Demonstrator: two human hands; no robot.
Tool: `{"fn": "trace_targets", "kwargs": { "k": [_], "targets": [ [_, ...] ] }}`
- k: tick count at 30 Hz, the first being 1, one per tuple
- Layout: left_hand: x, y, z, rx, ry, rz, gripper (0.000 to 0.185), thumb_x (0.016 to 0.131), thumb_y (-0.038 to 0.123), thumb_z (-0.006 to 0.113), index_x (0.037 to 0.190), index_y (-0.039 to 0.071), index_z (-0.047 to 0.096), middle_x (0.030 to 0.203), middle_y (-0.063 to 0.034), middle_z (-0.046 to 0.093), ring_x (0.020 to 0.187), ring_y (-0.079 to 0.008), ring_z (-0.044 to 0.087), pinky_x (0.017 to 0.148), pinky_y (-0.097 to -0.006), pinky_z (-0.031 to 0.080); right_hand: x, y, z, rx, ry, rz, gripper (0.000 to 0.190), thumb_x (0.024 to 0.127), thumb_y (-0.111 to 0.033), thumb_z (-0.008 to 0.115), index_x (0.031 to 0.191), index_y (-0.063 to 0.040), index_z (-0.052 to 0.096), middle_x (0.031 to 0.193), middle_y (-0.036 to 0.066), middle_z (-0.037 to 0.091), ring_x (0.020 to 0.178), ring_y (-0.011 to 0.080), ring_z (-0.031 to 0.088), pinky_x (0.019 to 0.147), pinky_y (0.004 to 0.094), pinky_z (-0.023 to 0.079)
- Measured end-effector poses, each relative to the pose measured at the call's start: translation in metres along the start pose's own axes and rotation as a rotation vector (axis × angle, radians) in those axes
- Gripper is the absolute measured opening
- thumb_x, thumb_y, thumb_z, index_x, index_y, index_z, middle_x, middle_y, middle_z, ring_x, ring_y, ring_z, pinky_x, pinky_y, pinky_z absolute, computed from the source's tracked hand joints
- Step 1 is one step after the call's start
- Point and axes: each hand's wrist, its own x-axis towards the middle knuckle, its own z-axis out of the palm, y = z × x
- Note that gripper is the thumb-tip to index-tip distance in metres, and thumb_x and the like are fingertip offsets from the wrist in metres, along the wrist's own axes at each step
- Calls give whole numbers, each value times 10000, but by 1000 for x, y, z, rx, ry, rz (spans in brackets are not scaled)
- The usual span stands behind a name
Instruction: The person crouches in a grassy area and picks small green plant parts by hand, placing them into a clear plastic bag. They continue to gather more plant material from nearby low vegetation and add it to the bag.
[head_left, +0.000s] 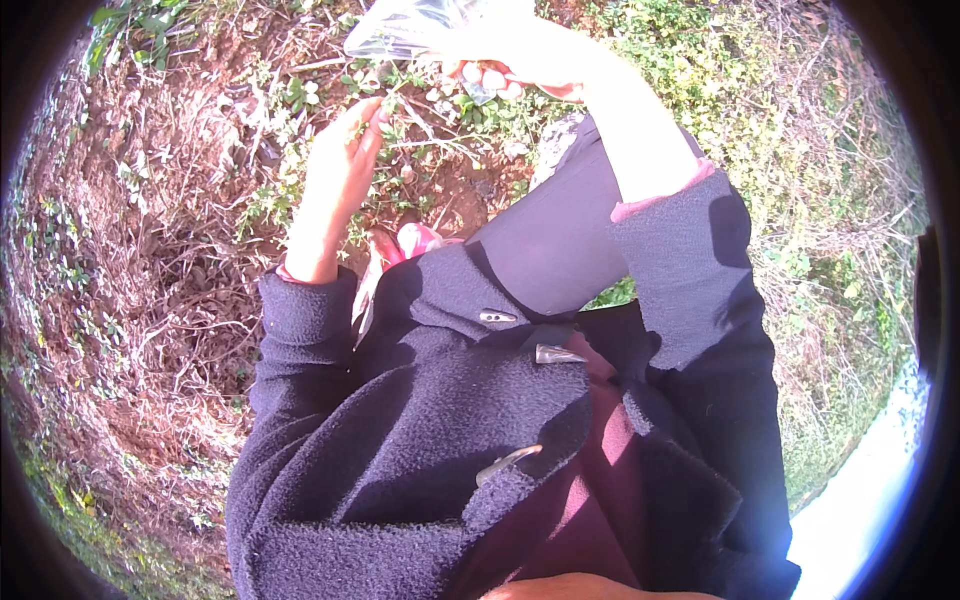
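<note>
My left hand (351, 146) is at the upper left, its thumb and fingertips pinched on a small green sprig (392, 99). To the right of it and higher up, my right hand (517, 64) grips a clear plastic bag (394, 34). Strong sunlight washes out the back of that hand and part of the bag, so the bag's contents cannot be made out. Curled fingertips show under the hand, with a bit of plastic between them. Low leafy plants (480, 112) grow from the soil just below both hands.
Dry stems and twigs (180, 277) cover the ground on the left. Reddish bare soil (457, 199) lies before my bent leg (559, 225). A pink shoe (418, 240) shows beside my dark coat (450, 420). Green undergrowth (690, 67) spreads on the right, near a grey stone (553, 148).
</note>
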Motion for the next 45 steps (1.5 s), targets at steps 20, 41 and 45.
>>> {"fn": "trace_targets", "kwargs": {
  "k": [20, 41, 45],
  "targets": [
    [-7, 4, -12, -28, -122, 37, 268, 924, 191, 550, 1121, 26, 628, 1058, -126, 670, 963, -234, 645, 839, -325, 487, -4, -4, -9, 0, -32, 14, 404, 859, -259, 637, 1143, 23, 584, 1175, 170, 602, 1091, 243, 586, 982, 361, 459],
    [-8, 7, -15, -138, -350, 28, 297, 926, 147, 520, 1187, 30, 600, 1167, -157, 624, 1077, -234, 594, 942, -323, 437, 3, 9, 7, -144, -106, 153, 372, 862, -248, 636, 1121, 17, 599, 1171, 168, 606, 1095, 234, 586, 980, 357, 461],
    [-9, -2, -18, -170, -395, 27, 263, 956, 208, 515, 1141, 61, 632, 1099, -91, 651, 1025, -175, 591, 910, -297, 438, -1, 1, -7, 7, -64, 119, 366, 862, -245, 636, 1117, 16, 602, 1171, 167, 606, 1096, 232, 586, 980, 356, 462]
  ]
}}
